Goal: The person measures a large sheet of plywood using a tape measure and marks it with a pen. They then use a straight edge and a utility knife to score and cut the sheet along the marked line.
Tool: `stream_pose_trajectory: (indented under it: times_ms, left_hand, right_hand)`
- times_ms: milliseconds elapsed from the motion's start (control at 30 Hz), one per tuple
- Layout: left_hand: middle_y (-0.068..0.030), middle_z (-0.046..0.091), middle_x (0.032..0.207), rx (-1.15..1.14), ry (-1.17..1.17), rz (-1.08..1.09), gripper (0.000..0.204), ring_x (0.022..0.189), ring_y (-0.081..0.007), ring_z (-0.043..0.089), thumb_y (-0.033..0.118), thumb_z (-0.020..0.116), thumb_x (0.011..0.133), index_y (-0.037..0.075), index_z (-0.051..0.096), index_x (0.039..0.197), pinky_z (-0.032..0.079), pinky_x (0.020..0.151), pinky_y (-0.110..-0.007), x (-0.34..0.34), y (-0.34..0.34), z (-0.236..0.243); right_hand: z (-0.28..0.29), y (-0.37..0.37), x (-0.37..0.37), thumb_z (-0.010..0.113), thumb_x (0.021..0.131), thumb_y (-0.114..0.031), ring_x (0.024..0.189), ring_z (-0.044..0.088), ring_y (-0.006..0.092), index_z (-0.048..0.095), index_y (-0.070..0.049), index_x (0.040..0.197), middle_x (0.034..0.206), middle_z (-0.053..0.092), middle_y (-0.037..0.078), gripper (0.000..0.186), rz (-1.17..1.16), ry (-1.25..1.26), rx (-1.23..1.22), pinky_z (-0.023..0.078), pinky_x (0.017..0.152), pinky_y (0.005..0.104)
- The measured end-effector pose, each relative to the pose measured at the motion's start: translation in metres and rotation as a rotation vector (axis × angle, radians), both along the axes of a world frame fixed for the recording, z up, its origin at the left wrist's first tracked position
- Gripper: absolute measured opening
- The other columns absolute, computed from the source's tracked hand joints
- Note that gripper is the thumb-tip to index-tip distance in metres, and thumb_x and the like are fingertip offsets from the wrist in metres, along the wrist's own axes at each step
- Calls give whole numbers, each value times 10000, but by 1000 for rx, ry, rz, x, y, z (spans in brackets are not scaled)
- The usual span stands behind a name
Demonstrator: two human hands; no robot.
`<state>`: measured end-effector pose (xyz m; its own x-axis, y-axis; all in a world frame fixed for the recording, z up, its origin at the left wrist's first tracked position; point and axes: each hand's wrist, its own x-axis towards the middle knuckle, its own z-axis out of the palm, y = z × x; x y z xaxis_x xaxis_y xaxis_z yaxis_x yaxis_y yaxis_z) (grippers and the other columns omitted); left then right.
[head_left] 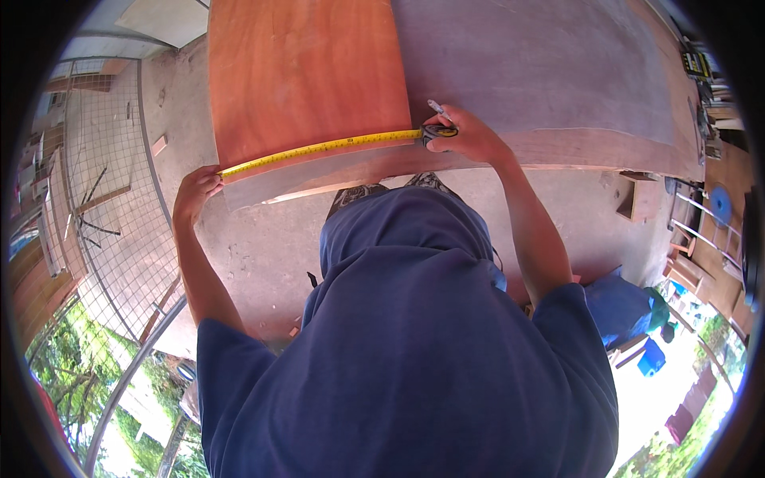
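Observation:
A yellow tape measure [319, 148] is drawn out across the near end of a reddish-brown wooden board [311, 72]. My left hand [199, 191] pinches the tape's free end at the board's near left corner. In my right hand [470, 137] is the black tape case [438, 134], just past the board's right edge. A pen or marker [439, 110] with a pale body also sticks out from between the right fingers. The board lies on a large worktable [534, 72] with a greyish top, and its left part reaches beyond that table.
Along the left stands a wire mesh panel [103, 191]. An open wooden box shape [637, 197] is under the table's right side. Tools and wood pieces [717, 103] line the far right. A blue bag or cloth [617, 307] lies behind me at the right.

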<state>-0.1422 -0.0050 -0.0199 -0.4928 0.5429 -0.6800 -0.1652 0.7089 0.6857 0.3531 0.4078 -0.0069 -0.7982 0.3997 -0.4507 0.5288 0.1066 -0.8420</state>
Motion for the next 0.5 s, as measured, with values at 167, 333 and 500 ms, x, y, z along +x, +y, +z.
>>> stream_pose_trajectory:
  times_ms: [167,333,500]
  left_hand:
    - [-148,774,1153,28,52,56,281,1074,-204,744,65,740,1022,-46,728,1279,617,1039,-355,4,-5,-2]
    - [-82,771,1048,-14,185,22,209,973,-160,725,119,794,999,-15,781,1160,600,954,-306,11,-4,-4]
    - [-50,752,977,-85,272,14,212,889,-133,693,132,806,994,-14,798,1147,587,866,-279,18,1,0]
  right_hand:
    - [3,1,0,869,829,-249,1060,654,216,667,-16,1238,1152,737,99,512,-13,-30,41,485,968,356]
    - [6,4,0,878,811,-247,1033,652,209,666,-17,1228,1126,731,89,521,-6,-48,38,484,962,348]
    - [8,7,0,879,793,-242,1024,650,201,649,-18,1197,1145,736,93,516,2,-52,36,490,953,348]
